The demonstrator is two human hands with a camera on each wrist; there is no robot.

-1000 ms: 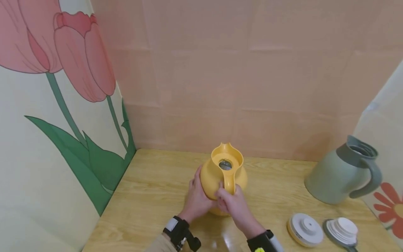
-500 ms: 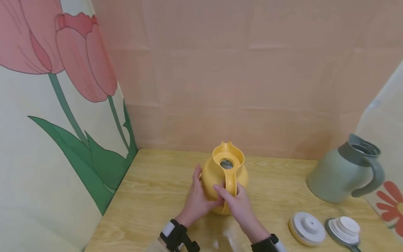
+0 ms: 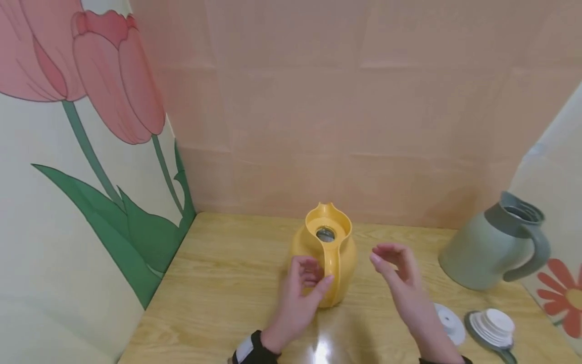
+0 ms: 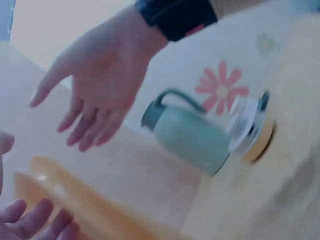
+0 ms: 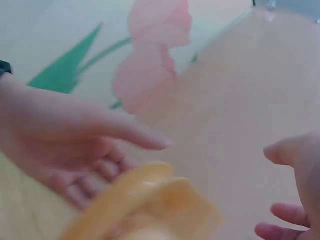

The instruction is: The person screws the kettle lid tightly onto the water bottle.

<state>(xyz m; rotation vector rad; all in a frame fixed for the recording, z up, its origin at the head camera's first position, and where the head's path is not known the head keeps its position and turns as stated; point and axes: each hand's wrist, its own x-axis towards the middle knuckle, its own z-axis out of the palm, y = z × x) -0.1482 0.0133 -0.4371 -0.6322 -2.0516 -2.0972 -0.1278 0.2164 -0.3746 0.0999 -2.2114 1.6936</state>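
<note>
A yellow vacuum jug (image 3: 347, 253) stands lidless on the table, its handle facing me and its round silvery mouth visible from above. My left hand (image 3: 291, 303) is at the handle's left side, its fingers loosely bent and its thumb near the handle. In the right wrist view that left hand (image 5: 65, 130) has thumb and fingers spread around the handle without closing on it. My right hand (image 3: 404, 288) hovers to the right of the jug, holding nothing. The left wrist view shows this right hand (image 4: 107, 75) with its fingers extended.
At the right stands a grey-green vacuum jug (image 3: 477, 253), also lidless. In front of it lie a white-topped lid (image 3: 452, 326), partly behind my right forearm, and a grey-green lid (image 3: 493, 328) with white threads upward. A pink wall (image 3: 364, 101) closes off the table's (image 3: 218, 283) back edge.
My right hand has let go of the yellow jug's handle and moved away to the right. The left hand has shifted from the jug's left side toward the handle. The jug stays in place.
</note>
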